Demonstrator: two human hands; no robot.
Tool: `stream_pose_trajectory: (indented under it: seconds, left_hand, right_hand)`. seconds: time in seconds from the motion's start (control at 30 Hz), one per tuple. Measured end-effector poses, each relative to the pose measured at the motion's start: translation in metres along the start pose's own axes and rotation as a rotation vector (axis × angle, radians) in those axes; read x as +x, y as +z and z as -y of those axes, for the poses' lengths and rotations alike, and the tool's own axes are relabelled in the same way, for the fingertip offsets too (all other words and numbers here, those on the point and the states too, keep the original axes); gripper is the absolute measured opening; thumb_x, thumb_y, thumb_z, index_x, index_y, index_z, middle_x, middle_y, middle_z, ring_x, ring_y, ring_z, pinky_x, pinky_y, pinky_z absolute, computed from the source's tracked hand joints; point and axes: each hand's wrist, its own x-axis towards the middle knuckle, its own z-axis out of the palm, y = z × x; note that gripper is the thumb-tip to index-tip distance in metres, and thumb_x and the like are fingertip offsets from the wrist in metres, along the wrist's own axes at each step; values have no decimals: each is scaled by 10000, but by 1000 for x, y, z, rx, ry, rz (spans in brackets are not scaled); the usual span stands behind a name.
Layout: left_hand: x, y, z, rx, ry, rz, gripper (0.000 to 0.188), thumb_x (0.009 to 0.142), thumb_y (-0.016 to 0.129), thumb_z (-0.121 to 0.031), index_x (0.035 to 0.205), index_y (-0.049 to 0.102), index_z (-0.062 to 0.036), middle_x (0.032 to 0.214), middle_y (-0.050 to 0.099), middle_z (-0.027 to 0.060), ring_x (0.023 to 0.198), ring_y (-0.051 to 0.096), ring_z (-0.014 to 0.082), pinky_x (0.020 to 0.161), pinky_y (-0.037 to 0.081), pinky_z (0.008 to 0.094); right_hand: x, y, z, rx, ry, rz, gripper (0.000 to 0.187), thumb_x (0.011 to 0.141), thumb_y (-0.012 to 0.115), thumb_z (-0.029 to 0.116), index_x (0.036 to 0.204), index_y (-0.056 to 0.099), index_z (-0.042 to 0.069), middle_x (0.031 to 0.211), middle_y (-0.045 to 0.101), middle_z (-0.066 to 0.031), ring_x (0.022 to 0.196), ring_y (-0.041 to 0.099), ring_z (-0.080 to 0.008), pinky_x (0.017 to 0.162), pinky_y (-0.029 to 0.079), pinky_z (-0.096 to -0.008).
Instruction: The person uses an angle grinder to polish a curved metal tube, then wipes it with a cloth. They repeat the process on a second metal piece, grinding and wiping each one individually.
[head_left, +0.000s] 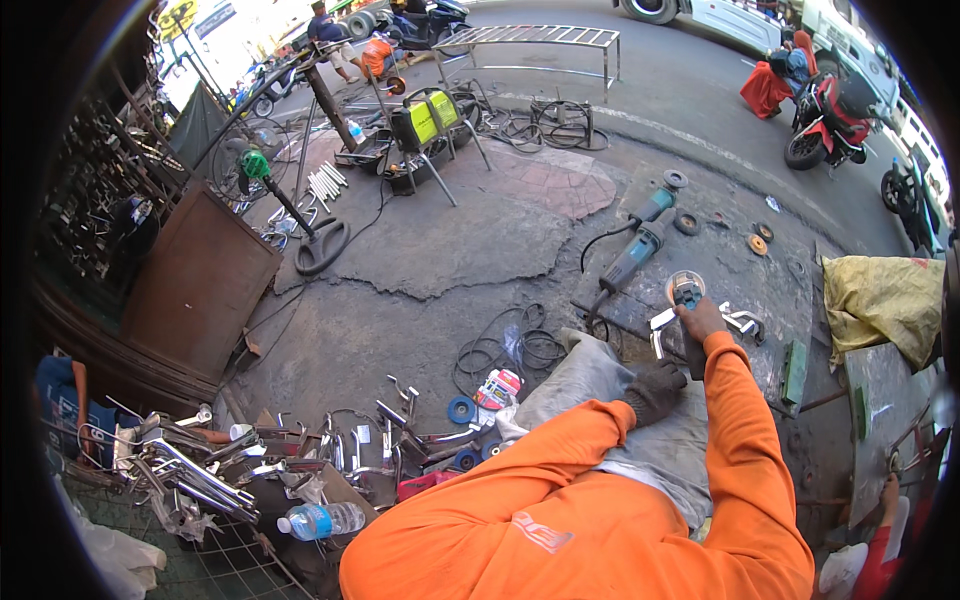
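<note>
My right hand (pixel 703 318), bare, is wrapped round the body of a small angle grinder (pixel 688 290) with a dark blue-green head and a round disc. Shiny bent metal pieces (pixel 658 330) lie on the work board just left and right of the grinder. My left hand (pixel 655 393) wears a dark glove and rests low over the grey cloth (pixel 575 378) on my lap, near the grinder's rear end. Its fingers look curled together; whatever they may hold is hidden. Beyond lie two more angle grinders, a larger one (pixel 632 258) and a smaller one (pixel 658 203).
Grinding discs (pixel 686 222) and a green block (pixel 794 372) lie on the board (pixel 735 255). Loops of black cable (pixel 480 355) cross the pavement. Chrome metal parts (pixel 190 475) and a water bottle (pixel 322 521) sit at lower left. A yellow sack (pixel 880 305) stands right.
</note>
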Motion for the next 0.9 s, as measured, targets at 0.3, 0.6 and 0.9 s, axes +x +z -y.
stream_pose_trajectory:
  seconds: [0.3,0.6,0.9]
  left_hand:
    - [4,1,1,-5,-39,96,127,799,711,-124,919,714,-83,972,681,146,1011,649,365,843,541,467]
    - [4,-7,-2,-72,4,20,186,838,698,-108,1023,693,-94,920,683,177,933,661,415,809,533,524]
    - [4,2,5,-66,-22,78,162,784,694,-86,942,727,-77,943,675,152,981,636,376,876,529,488]
  right_hand:
    - [-6,-10,-1,5,-36,-33,778,842,745,545,1172,642,-152,1161,688,-390,1111,690,-508,976,540,-513]
    - [-36,8,12,-81,-206,210,784,852,723,593,1219,675,-98,1218,702,-331,1168,682,-466,1003,535,-498]
    - [-9,-39,9,-11,81,13,739,907,706,566,1174,698,-123,1188,710,-332,1127,704,-453,989,556,-483]
